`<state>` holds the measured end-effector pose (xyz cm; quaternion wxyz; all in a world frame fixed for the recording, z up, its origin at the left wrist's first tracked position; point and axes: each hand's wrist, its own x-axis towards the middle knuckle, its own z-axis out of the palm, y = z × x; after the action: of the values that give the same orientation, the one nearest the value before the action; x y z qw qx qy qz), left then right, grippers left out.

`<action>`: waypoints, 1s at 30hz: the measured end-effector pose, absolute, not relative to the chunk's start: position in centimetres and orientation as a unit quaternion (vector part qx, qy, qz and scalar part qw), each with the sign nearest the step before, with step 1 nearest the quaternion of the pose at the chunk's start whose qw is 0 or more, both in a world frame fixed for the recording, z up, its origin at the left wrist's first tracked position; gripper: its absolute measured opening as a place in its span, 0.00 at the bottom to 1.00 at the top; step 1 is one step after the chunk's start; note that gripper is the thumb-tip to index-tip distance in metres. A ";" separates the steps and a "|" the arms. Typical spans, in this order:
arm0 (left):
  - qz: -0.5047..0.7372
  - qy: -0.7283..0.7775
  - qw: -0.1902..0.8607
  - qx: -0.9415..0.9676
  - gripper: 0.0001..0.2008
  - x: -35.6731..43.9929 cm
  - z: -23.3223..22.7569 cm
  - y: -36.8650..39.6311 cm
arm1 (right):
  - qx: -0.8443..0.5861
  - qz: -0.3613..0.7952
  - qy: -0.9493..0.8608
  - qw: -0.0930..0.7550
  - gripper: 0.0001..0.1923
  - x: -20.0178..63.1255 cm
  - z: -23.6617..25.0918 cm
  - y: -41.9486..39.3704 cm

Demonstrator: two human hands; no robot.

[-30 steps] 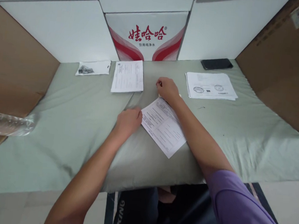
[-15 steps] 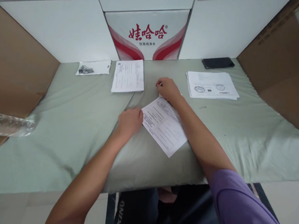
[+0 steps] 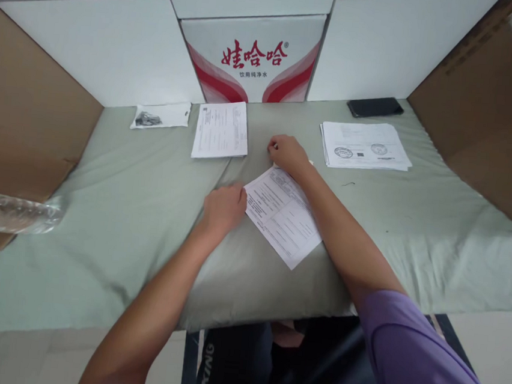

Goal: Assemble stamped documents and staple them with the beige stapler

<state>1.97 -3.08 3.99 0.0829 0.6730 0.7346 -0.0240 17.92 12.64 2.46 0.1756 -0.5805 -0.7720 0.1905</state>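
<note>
A printed sheet [image 3: 283,216] lies at an angle on the pale green cloth [image 3: 138,193], near its front edge. My left hand [image 3: 224,206] rests curled against the sheet's left corner, fingertips on the paper's edge. At the sheet's far corner my right hand [image 3: 287,153] is closed, and my forearm lies across the sheet's upper right side. What the right fingers pinch is hidden under the hand.
A second folded sheet [image 3: 221,129] lies further back, beside a small plastic bag with dark parts [image 3: 160,116]. A stack of stamped papers [image 3: 364,145] and a black phone [image 3: 375,107] sit at the back right. A plastic bottle [image 3: 9,212] lies at the left. White cartons and brown cardboard [image 3: 494,112] wall the cloth in.
Both hands and the sheet stay where they were. Only the view has shifted slightly.
</note>
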 end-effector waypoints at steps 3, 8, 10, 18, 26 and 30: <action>-0.024 0.736 0.087 0.671 0.23 2.0 4.0 -3.1 | -0.590 0.189 -0.768 0.165 0.14 17.9 2.4 12.7; -0.013 0.734 0.085 0.674 0.22 1.9 3.6 -3.0 | -0.588 0.179 -0.778 0.132 0.16 17.8 2.7 12.3; -0.011 0.733 0.084 0.675 0.22 1.9 3.5 -3.0 | -0.584 0.177 -0.784 0.116 0.17 17.8 2.9 12.1; -0.011 0.732 0.081 0.676 0.23 2.0 3.6 -3.1 | -0.603 0.088 -0.788 0.083 0.28 17.1 3.4 11.3; -0.006 0.732 0.088 0.675 0.23 1.8 3.5 -3.3 | -0.608 0.068 -0.787 0.081 0.28 16.7 3.5 10.6; -0.009 0.735 0.090 0.672 0.23 1.8 3.6 -3.3 | -0.607 0.066 -0.789 0.069 0.28 16.6 3.3 10.5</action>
<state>1.83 -3.28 3.55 0.0898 0.6720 0.7351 -0.0086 16.56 10.53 3.31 0.0687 -0.6068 -0.7891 0.0663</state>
